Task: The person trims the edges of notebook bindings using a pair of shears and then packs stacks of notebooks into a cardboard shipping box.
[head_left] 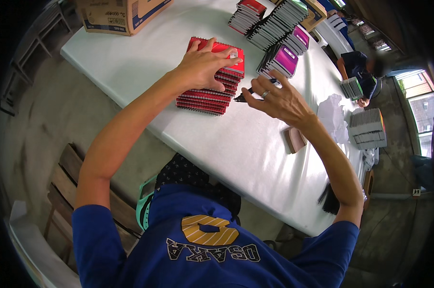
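A tall stack of red spiral notebooks (205, 100) lies tilted on the white-covered table, its wire bindings toward me. Across the top notebook rests my left hand (203, 66), fingers spread and thumb down by the bound edges. Just right of the stack, my right hand (279, 98) is closed around a dark pen (239, 98), with a ring on one finger. The pen's pointed tip faces the notebooks, apart from them as far as I can see; much of its body is hidden by the fingers.
Stacks of purple notebooks (285, 60) and more spiral notebooks (277, 26) stand beyond my right hand. A cardboard box (118, 17) sits at the far left corner. A small brown box (294, 140) and crumpled plastic (333, 115) lie at right. Another person (360, 67) handles notebooks.
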`<action>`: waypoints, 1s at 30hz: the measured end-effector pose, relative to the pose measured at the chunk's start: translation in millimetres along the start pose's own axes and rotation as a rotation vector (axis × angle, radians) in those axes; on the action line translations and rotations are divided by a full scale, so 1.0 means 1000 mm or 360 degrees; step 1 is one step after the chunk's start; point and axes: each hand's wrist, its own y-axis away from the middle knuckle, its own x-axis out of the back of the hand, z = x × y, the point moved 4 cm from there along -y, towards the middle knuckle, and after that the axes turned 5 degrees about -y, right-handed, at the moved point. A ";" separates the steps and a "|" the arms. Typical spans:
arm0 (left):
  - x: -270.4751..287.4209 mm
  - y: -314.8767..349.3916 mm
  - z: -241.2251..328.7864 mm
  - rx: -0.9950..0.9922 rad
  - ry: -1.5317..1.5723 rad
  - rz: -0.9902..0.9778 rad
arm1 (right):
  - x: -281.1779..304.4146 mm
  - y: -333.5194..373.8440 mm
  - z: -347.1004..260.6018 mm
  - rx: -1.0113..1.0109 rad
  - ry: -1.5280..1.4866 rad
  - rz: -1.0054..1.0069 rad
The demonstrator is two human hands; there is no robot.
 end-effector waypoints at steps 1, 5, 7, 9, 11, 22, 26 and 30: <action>0.000 0.000 -0.001 0.0006 0.0004 -0.0009 | -0.005 0.002 -0.003 0.0093 0.0011 0.0010; -0.002 -0.001 -0.002 0.0017 -0.0030 -0.0019 | -0.018 0.002 0.000 0.0143 0.0190 0.0047; -0.003 -0.002 0.000 -0.0032 -0.0004 0.0020 | -0.015 0.003 0.000 0.0175 0.0131 0.0087; -0.004 -0.002 -0.001 -0.0013 -0.0030 0.0022 | -0.010 0.000 -0.008 0.0210 0.0075 0.0132; -0.005 0.000 -0.003 0.0007 -0.0055 0.0021 | -0.020 -0.005 -0.023 -0.0339 -0.0044 -0.0496; 0.003 0.001 0.000 0.0003 -0.0043 -0.0057 | -0.011 -0.007 -0.013 0.0106 -0.0070 -0.0030; 0.001 0.000 0.001 -0.0002 -0.0044 -0.0040 | -0.014 -0.006 -0.015 0.0165 -0.0029 0.0068; -0.001 0.000 -0.005 0.0003 -0.0042 -0.0049 | -0.016 -0.012 -0.046 -0.0574 -0.0271 -0.0725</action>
